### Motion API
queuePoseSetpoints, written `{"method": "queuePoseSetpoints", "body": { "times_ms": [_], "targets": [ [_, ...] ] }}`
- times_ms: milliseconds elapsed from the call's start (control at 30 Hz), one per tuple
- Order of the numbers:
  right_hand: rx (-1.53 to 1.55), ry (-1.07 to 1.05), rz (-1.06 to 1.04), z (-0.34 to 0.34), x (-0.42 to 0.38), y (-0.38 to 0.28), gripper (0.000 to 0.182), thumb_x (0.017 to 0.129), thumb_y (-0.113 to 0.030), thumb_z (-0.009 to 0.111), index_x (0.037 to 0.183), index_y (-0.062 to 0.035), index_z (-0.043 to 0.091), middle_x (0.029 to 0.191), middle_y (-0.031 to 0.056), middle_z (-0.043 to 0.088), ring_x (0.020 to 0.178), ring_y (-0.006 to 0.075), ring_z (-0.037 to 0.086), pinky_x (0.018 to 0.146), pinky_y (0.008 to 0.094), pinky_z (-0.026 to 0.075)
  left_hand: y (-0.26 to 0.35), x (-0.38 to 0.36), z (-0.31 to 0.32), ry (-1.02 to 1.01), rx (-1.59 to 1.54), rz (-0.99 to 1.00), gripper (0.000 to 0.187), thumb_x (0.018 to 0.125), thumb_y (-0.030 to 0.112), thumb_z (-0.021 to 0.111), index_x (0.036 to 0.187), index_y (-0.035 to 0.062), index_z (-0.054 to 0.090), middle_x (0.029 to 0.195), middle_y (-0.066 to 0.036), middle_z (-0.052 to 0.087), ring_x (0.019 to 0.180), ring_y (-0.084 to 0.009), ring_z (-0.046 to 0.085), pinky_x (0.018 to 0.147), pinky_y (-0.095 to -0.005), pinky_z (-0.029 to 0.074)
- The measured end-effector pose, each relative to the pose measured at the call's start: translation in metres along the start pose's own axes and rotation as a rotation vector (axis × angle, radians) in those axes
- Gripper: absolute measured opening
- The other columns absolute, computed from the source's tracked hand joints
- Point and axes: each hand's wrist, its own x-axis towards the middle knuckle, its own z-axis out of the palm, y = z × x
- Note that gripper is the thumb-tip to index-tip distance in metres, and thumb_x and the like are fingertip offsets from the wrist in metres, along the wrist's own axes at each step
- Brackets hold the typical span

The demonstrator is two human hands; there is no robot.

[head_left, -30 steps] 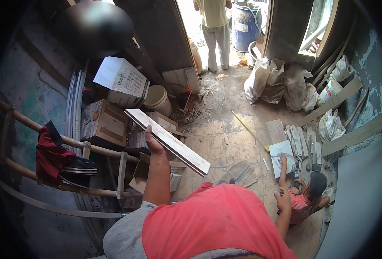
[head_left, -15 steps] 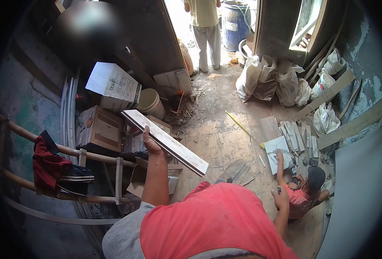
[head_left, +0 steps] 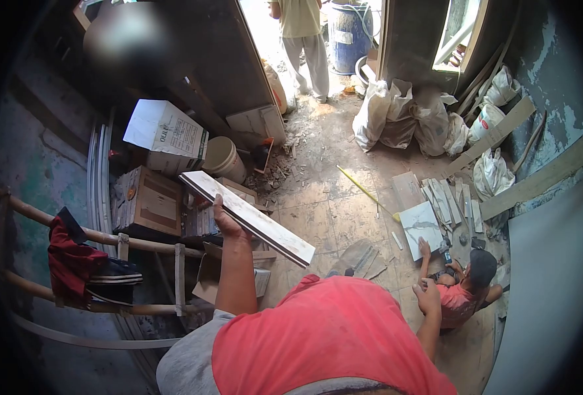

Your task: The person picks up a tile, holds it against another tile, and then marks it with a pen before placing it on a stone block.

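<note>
My left hand (head_left: 231,222) is closed around the middle of long, narrow white strips (head_left: 252,220) with dark edges, stacked together and raised above the floor at a slant. On the right, my right hand (head_left: 428,296) is held in front of my red shirt with its fingers curled in; what they hold, if anything, is too small to make out. Just beyond it, a co-worker (head_left: 459,299) sits low with one hand at the edge of a white veined tile (head_left: 422,227). The co-worker's other hand is near a small tool (head_left: 447,258).
Bamboo rails (head_left: 153,245) with clothes run along the left, near boxes (head_left: 166,135) and a bucket (head_left: 224,160). A yellow tape measure (head_left: 364,189) crosses the floor. White sacks (head_left: 372,118) and cut strips (head_left: 441,201) lie right. Another person (head_left: 303,39) stands in the doorway.
The co-worker's hand has slid down toward the tile's lower edge. The person in the doorway has shifted their legs. My view has moved slightly; both my hands keep their hold.
</note>
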Motion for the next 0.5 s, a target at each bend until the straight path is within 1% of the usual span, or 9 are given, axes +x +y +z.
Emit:
{"method": "queuePoseSetpoints", "body": {
  "times_ms": [67,167,200,267,300,367,500],
  "targets": [
    [0.011,-0.04,0.06,0.0,0.002,0.003,0.053,0.085,-0.022,0.074,0.127,0.0049,0.056,0.112,0.0206,0.067,0.102,0.0272,0.065,0.087,0.038,0.052,-0.002,0.002,-0.001,0.009,-0.002,0.008,0.054,0.085,0.053,0.059,0.106,0.0031,0.056,0.089,-0.011,0.06,0.081,-0.0283,0.063,0.072,-0.0445,0.055],
    [0.012,-0.027,0.056,-0.002,-0.002,-0.002,0.054,0.086,-0.021,0.074,0.128,0.006,0.055,0.117,0.0221,0.066,0.103,0.0284,0.064,0.089,0.0384,0.051,-0.005,0.007,-0.005,0.013,-0.013,0.013,0.054,0.085,0.053,0.06,0.106,0.0028,0.056,0.09,-0.012,0.061,0.082,-0.0285,0.063,0.072,-0.0441,0.055],
    [0.011,-0.034,0.047,-0.001,-0.003,-0.003,0.054,0.086,-0.021,0.074,0.128,0.006,0.055,0.117,0.0221,0.066,0.103,0.0284,0.064,0.089,0.0384,0.051,-0.006,0.005,-0.002,0.048,-0.01,0.046,0.056,0.084,0.053,0.06,0.109,0.003,0.056,0.09,-0.012,0.061,0.082,-0.0285,0.063,0.072,-0.0436,0.054],
    [-0.009,-0.033,0.04,-0.003,-0.005,-0.005,0.055,0.085,-0.03,0.075,0.126,0.0022,0.058,0.12,0.0249,0.064,0.11,0.0369,0.064,0.095,0.0429,0.049,-0.005,0.006,-0.005,0.023,-0.018,0.009,0.057,0.084,0.053,0.061,0.112,0.0036,0.055,0.091,-0.012,0.06,0.083,-0.0287,0.063,0.072,-0.0441,0.054],
    [-0.011,-0.035,0.034,-0.003,-0.005,-0.007,0.055,0.085,-0.03,0.075,0.126,0.0022,0.058,0.12,0.0249,0.064,0.11,0.0369,0.064,0.095,0.0429,0.049,-0.005,0.005,-0.005,0.027,-0.022,0.014,0.057,0.084,0.053,0.061,0.112,0.0036,0.055,0.091,-0.012,0.06,0.083,-0.0287,0.063,0.072,-0.0441,0.054],
    [-0.007,-0.05,0.057,-0.003,-0.006,-0.011,0.054,0.086,-0.019,0.074,0.129,0.0062,0.053,0.121,0.0233,0.064,0.106,0.0297,0.064,0.092,0.0388,0.05,-0.002,0.001,-0.002,-0.028,-0.041,-0.007,0.058,0.083,0.053,0.062,0.114,0.0039,0.054,0.091,-0.012,0.06,0.083,-0.0287,0.062,0.073,-0.045,0.054],
    [-0.004,-0.049,0.033,-0.001,-0.003,-0.007,0.055,0.086,-0.018,0.074,0.13,0.0059,0.052,0.121,0.0233,0.064,0.108,0.03,0.064,0.093,0.0387,0.05,0.002,-0.009,0.009,-0.006,-0.013,-0.003,0.059,0.083,0.053,0.062,0.114,0.0039,0.054,0.091,-0.012,0.06,0.084,-0.0291,0.062,0.074,-0.0457,0.053]
  ]
}}
